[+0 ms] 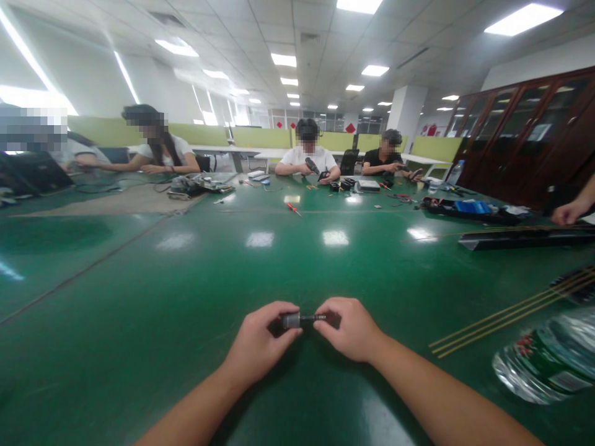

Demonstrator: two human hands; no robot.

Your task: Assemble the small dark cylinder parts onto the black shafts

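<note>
Both my hands meet low in the middle of the view, just above a green table. My left hand is closed in a pinch on the grey metal end of a small cylindrical part. My right hand is closed on the thin dark end of the same part. The part lies level between the two hands. Its ends are hidden by my fingers.
A plastic bottle lies at the right edge beside thin brass rods. A long black bar and a tool tray sit further right. A red screwdriver lies mid-table. Several people work at the far side; another person's hand rests at right.
</note>
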